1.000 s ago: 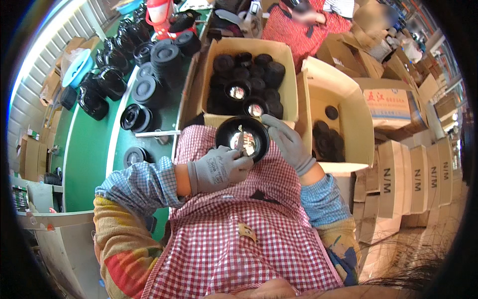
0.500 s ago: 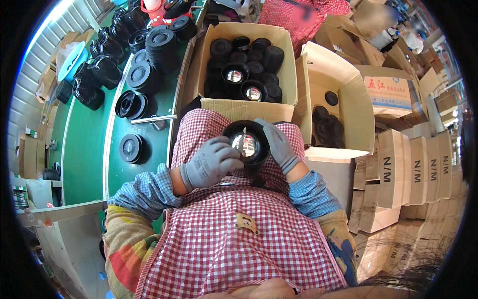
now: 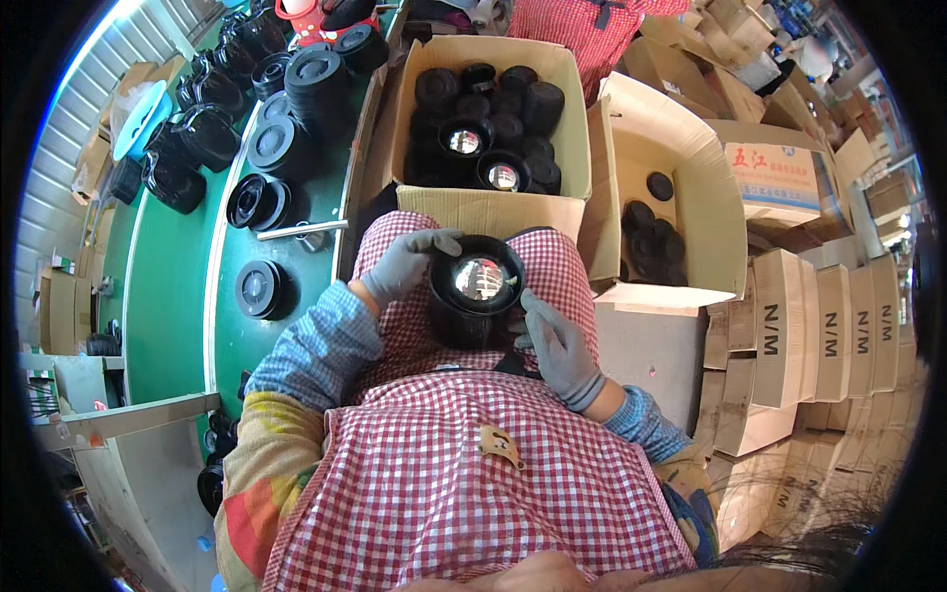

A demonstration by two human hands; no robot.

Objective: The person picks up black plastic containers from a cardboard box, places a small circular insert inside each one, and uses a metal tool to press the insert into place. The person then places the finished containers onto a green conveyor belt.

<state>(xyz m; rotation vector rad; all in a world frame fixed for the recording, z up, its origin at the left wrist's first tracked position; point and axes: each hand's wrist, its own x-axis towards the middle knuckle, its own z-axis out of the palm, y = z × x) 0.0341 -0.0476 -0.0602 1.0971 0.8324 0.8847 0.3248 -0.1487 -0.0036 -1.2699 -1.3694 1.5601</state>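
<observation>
Gloved in grey, both hands are just below the upper centre of the frame, over a lap in a red-checked apron (image 3: 464, 434). Between them is a black bowl (image 3: 483, 279), its mirror-bright inside facing up. The left hand (image 3: 400, 268) grasps its upper left rim; the right hand (image 3: 562, 357), fingers loosely parted, is at its lower right, fingertips by the rim, whether touching or just beside is unclear. The left is the nearer. The mouth is round and shows no long axis; dark walls continue below it, but the underside is hidden, and whether it is one piece or stacked pieces is hard to tell. Farther up the frame, a cardboard box (image 3: 493, 209) holds similar black pieces, its depths lost in shadow. At the top edge, a co-worker's red garment (image 3: 567, 35) is cut off.
</observation>
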